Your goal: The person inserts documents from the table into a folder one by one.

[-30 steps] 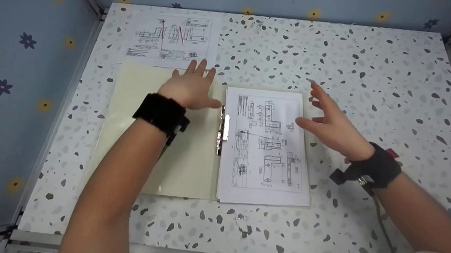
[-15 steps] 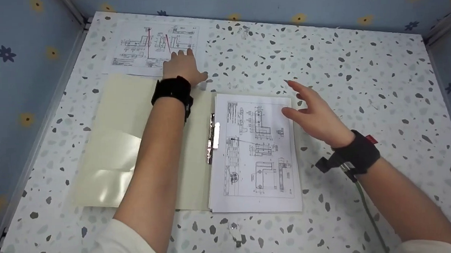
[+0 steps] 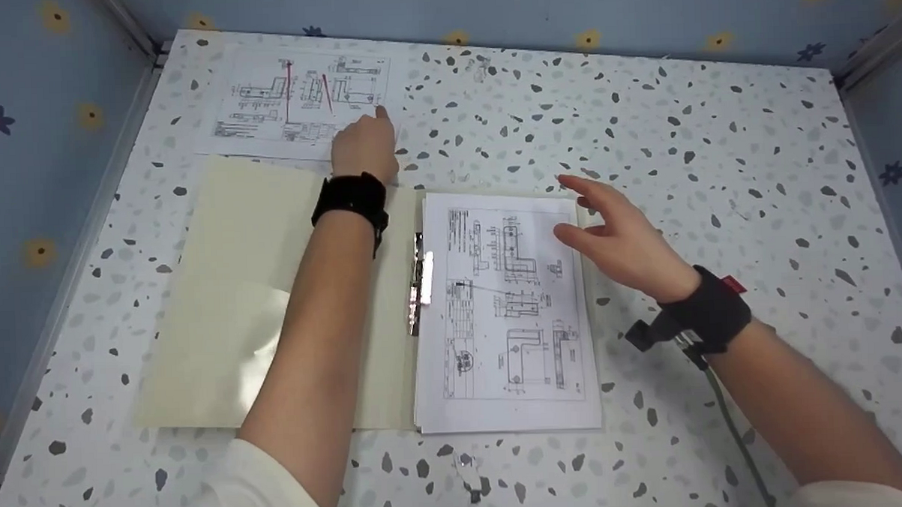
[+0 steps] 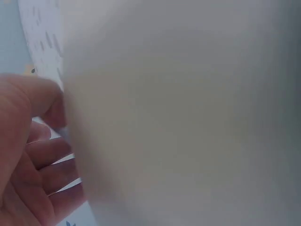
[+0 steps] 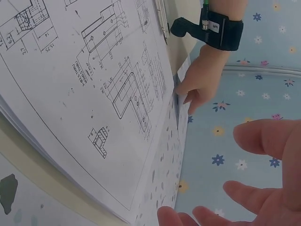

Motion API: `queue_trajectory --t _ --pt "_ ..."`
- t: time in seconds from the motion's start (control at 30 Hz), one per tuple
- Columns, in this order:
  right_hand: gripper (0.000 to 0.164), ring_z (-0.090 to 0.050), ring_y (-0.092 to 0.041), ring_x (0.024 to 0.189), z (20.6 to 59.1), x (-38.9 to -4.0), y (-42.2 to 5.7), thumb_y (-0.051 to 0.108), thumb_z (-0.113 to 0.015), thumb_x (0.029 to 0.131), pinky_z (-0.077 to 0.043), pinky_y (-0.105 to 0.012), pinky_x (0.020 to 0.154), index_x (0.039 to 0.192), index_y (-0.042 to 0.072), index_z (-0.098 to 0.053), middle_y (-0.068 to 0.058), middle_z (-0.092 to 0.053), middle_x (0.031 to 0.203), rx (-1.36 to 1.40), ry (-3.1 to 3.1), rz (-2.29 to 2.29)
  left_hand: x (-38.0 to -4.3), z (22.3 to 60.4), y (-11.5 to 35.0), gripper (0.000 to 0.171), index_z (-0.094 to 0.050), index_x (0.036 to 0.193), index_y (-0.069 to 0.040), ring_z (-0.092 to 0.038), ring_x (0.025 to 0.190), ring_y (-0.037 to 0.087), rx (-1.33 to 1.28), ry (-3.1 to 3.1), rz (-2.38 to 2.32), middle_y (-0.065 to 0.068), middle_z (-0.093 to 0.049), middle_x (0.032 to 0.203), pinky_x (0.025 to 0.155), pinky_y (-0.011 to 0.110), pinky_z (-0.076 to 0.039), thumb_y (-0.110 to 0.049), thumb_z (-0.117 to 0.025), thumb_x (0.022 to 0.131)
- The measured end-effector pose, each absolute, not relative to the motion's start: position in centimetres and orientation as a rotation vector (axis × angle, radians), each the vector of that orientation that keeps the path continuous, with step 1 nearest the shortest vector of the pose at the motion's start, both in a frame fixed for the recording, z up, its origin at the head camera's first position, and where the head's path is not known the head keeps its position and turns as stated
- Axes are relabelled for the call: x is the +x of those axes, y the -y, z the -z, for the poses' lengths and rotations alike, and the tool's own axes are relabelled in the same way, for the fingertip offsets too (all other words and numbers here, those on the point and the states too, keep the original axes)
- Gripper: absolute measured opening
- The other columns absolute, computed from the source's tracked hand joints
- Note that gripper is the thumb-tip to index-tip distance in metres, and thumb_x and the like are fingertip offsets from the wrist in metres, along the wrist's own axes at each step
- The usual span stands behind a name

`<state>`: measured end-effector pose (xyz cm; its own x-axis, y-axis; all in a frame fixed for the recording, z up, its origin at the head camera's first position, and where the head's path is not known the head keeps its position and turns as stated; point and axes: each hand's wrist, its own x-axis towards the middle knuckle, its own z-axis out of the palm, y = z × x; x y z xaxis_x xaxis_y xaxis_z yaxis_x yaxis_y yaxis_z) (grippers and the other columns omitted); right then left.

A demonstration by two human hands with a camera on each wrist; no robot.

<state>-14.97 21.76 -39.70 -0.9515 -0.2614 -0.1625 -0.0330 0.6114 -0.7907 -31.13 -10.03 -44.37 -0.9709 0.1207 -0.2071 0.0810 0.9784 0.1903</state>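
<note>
In the head view my left hand (image 3: 365, 145) is at the lower right corner of a loose drawing sheet (image 3: 259, 136) with two red lines. Its index finger points forward while the others curl at the sheet's edge, pinching it. A pale, blurred surface (image 4: 164, 117) fills most of the left wrist view, with the thumb and fingers at its edge. The open cream folder (image 3: 219, 276) lies under my left forearm. On its right side is a stack of drawings (image 3: 494, 413) beside a metal clip (image 3: 420, 284). Over the stack's right edge hovers my right hand (image 3: 630, 240), fingers spread, holding nothing.
The speckled table (image 3: 642, 142) runs beyond the folder to a blue flowered wall (image 3: 533, 14). Black bands with small cameras are on both wrists, and a green cable (image 3: 734, 424) trails from the right one. A clear scrap (image 3: 470, 470) lies near the front.
My left hand has reached forward from above the folder to the loose sheet's corner, and its spread fingers have curled. The right hand stays beside the stack; the view has shifted slightly.
</note>
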Motion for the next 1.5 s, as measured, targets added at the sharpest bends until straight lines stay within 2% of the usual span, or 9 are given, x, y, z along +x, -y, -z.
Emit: queue_trajectory --t 0.17,0.53,0.63,0.73,0.83,1.0,1.1,1.27,1.5 --pt "0.065 -0.034 -0.031 0.141 39.7 -15.0 -21.1 0.032 -0.065 0.096 -0.043 -0.046 0.105 0.154 0.021 -0.037 -0.001 -0.032 0.157 -0.255 -2.566 1.27 -30.9 44.3 11.3 0.026 -0.069 0.113 0.006 -0.067 0.096 0.038 0.119 -2.984 -0.304 0.024 -0.068 0.109 0.083 0.05 -0.055 0.001 -0.048 0.098" --pt "0.064 -0.047 -0.027 0.134 39.1 -15.2 -21.7 0.033 -0.056 0.102 -0.042 -0.042 0.106 0.158 0.019 -0.027 -0.008 -0.04 0.152 -0.024 -2.084 1.771 -26.9 37.1 9.3 0.036 -0.059 0.137 -0.01 -0.071 0.09 0.026 0.46 -3.367 -0.637 0.009 -0.066 0.13 0.069 0.039 -0.056 -0.009 -0.045 0.104" --pt "0.061 -0.047 -0.031 0.136 38.4 -15.2 -22.1 0.037 -0.048 0.105 -0.041 -0.04 0.108 0.158 0.016 -0.025 -0.013 -0.039 0.154 0.064 -1.724 1.993 -24.3 34.9 8.4 0.033 -0.06 0.135 -0.013 -0.073 0.089 0.024 0.832 -3.455 -0.778 0.008 -0.067 0.127 0.068 0.034 -0.057 -0.011 -0.046 0.105" --pt "0.068 -0.041 -0.034 0.14 37.9 -15.3 -22.5 0.049 -0.043 0.104 -0.037 -0.041 0.11 0.158 0.012 -0.024 -0.019 -0.034 0.157 0.083 -1.398 2.147 -21.7 33.6 7.7 0.03 -0.061 0.132 -0.014 -0.071 0.1 0.024 1.414 -3.436 -0.921 0.006 -0.067 0.127 0.083 0.035 -0.057 -0.012 -0.047 0.105" --pt "0.077 -0.037 -0.038 0.141 37.5 -15.3 -22.9 0.059 -0.041 0.101 -0.034 -0.044 0.112 0.158 0.009 -0.025 -0.024 -0.034 0.156 0.027 -1.133 2.279 -19.5 33.3 7.3 0.03 -0.061 0.132 -0.015 -0.066 0.114 0.023 2.02 -3.274 -0.884 0.006 -0.064 0.132 0.099 0.037 -0.048 -0.011 -0.05 0.104" --pt "0.087 -0.055 -0.038 0.127 37.1 -14.9 -23.5 0.069 -0.034 0.097 -0.047 -0.045 0.101 0.157 0.007 -0.026 -0.025 -0.045 0.148 -0.108 -0.811 2.395 -17.2 34.1 7.2 0.045 -0.05 0.142 -0.021 -0.052 0.132 0.024 2.631 -2.961 -0.401 0.007 -0.051 0.148 0.111 0.037 -0.037 -0.002 -0.054 0.101" --pt "0.076 -0.066 -0.035 0.109 37.0 -14.6 -24.0 0.056 -0.033 0.103 -0.056 -0.039 0.085 0.155 0.0 -0.028 -0.025 -0.058 0.133 -0.126 -0.859 2.384 -16.5 34.8 7.3 0.052 -0.045 0.145 -0.022 -0.047 0.136 0.024 2.755 -2.853 -0.237 0.007 -0.046 0.152 0.114 0.039 -0.033 0.0 -0.055 0.1" --pt "0.049 -0.071 -0.03 0.098 37.3 -14.6 -24.8 0.018 -0.027 0.108 -0.059 -0.035 0.072 0.155 0.003 -0.026 -0.019 -0.066 0.12 -0.115 -1.155 2.27 -16.1 35.2 7.6 0.054 -0.041 0.148 -0.021 -0.047 0.137 0.023 2.825 -2.806 -0.152 0.007 -0.045 0.153 0.112 0.04 -0.035 -0.003 -0.056 0.1" --pt "0.046 -0.071 -0.029 0.1 38.2 -14.5 -25.6 0.019 -0.031 0.109 -0.059 -0.038 0.075 0.154 0.009 -0.029 -0.016 -0.068 0.118 -0.074 -1.292 2.075 -15.0 34.9 7.3 0.053 -0.042 0.149 -0.019 -0.046 0.137 0.024 2.988 -2.709 -0.136 0.009 -0.047 0.152 0.112 0.039 -0.036 -0.012 -0.061 0.099"
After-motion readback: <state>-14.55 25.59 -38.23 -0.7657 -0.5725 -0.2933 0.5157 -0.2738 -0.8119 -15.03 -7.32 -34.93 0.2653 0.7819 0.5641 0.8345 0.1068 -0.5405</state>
